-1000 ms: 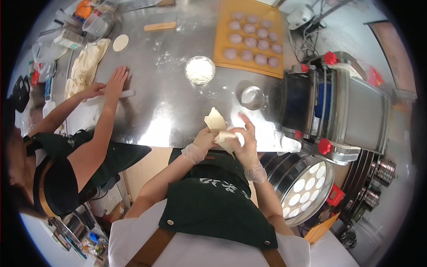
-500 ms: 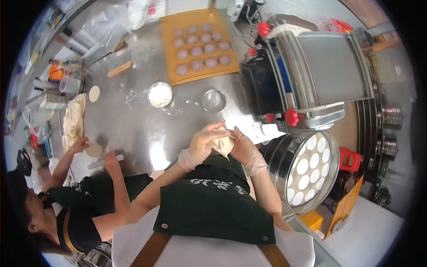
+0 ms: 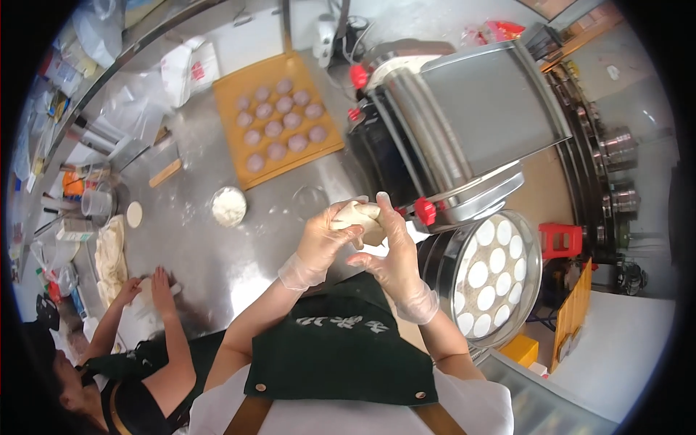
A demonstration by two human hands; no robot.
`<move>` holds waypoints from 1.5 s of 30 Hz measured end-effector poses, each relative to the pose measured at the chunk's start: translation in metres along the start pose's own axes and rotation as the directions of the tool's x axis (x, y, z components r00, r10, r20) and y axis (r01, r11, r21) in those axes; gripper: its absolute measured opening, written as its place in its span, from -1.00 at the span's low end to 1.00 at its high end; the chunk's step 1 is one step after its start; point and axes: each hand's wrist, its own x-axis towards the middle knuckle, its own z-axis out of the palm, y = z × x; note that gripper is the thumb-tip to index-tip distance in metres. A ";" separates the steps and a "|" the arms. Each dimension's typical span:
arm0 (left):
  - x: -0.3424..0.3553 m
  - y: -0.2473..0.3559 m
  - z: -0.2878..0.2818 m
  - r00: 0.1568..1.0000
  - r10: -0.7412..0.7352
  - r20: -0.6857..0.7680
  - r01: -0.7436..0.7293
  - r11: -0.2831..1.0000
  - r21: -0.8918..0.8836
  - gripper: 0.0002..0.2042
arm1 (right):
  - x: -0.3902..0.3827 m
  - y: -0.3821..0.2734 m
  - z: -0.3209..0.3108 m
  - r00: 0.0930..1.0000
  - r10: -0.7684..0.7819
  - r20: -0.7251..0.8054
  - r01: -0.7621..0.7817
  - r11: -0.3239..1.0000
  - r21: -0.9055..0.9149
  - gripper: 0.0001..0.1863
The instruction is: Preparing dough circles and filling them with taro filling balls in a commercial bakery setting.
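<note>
My left hand, in a clear thin glove, is closed around a piece of pale soft dough above the near edge of the steel table. Its fingers and thumb pinch the dough, which is folded and bulging. My right hand, gloved too, is beside it with the thumb spread wide from the fingers; its fingertips reach the dough's right side. Just beyond my hands a small round dish lies on the table. Further left is a bowl of white stuff.
A yellow tray bears rows of purple balls. To the right are a roller machine with red knobs and a round metal steamer with white discs inside. At left a co-worker's hands press on dough near a long dough strip.
My hands have risen slightly, and the dough has tilted within the left hand. My right hand has spread its thumb away from its fingers. The view has shifted and turned.
</note>
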 end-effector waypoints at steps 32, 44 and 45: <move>0.187 -0.057 -0.043 0.952 -0.085 -0.293 -0.030 0.929 -0.369 -0.70 | 0.171 0.046 -0.130 0.869 -0.305 -0.389 -0.046 0.735 -0.677 -0.56; 0.230 -0.087 0.005 0.959 -0.282 0.025 0.206 0.635 -0.745 -0.66 | 0.165 0.037 -0.137 0.835 -0.322 -0.446 -0.042 0.771 -0.636 -0.57; 0.229 -0.087 0.007 0.962 -0.274 0.013 0.202 0.676 -0.709 -0.68 | 0.165 0.037 -0.137 0.837 -0.332 -0.435 -0.026 0.769 -0.638 -0.58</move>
